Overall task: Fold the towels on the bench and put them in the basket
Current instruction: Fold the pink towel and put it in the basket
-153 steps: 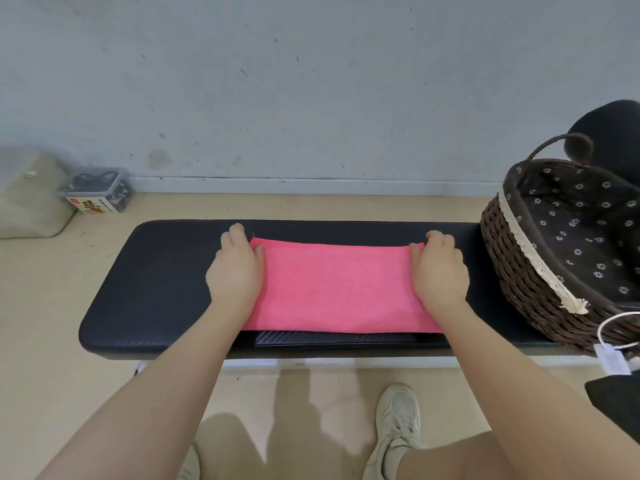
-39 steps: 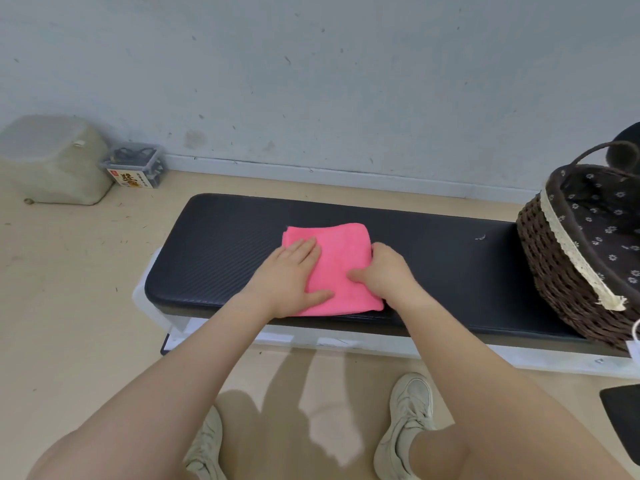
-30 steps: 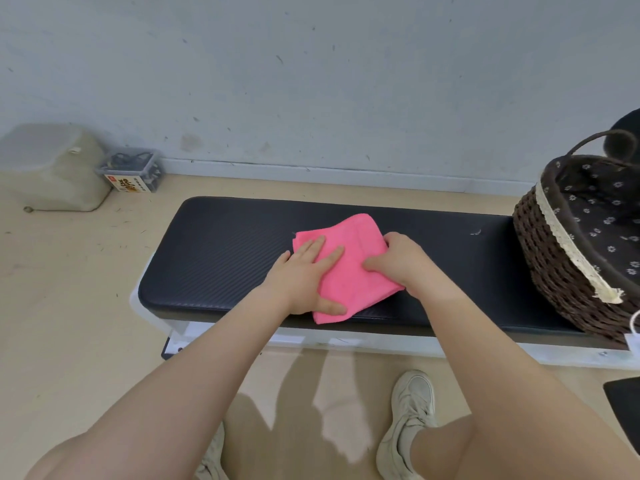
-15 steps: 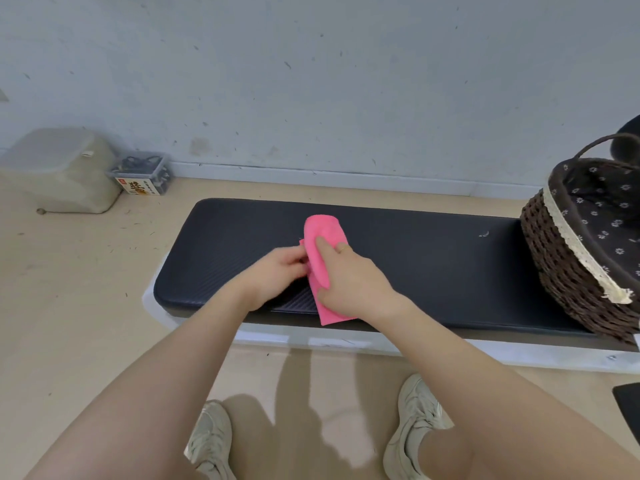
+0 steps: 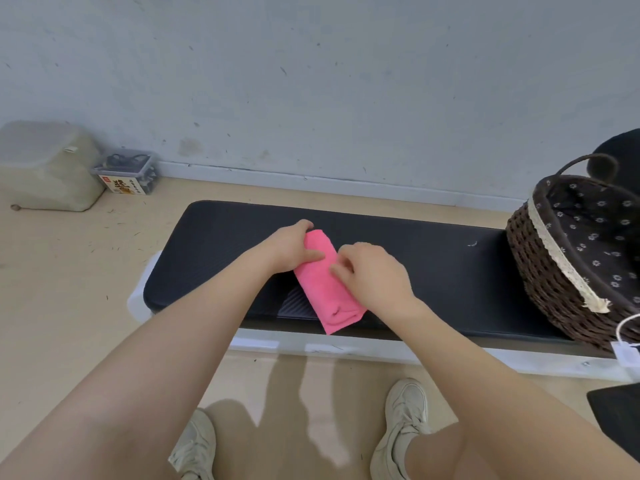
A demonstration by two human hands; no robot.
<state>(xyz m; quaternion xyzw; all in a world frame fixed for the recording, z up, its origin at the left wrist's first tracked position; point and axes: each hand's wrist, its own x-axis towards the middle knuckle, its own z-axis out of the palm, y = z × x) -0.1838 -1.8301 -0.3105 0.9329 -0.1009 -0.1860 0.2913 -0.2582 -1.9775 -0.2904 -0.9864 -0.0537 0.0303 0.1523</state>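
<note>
Since half a second ago the pink towel (image 5: 327, 289) has been laid down as a narrow folded strip. Left hand (image 5: 289, 249) grips its far end; right hand (image 5: 375, 275) fingers (image 5: 337, 270) curl, pinching its middle on the table (image 5: 450, 271), well left of the basket (image 5: 554, 271).

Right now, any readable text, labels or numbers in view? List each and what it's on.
Nothing legible.
Clear plastic box on the floor by the wall: yellow and red label with dark characters, too blurred to read.
White tag hanging by the basket: no print can be made out.
Pink towel, bench, grey container, shoes: no visible text.
</note>
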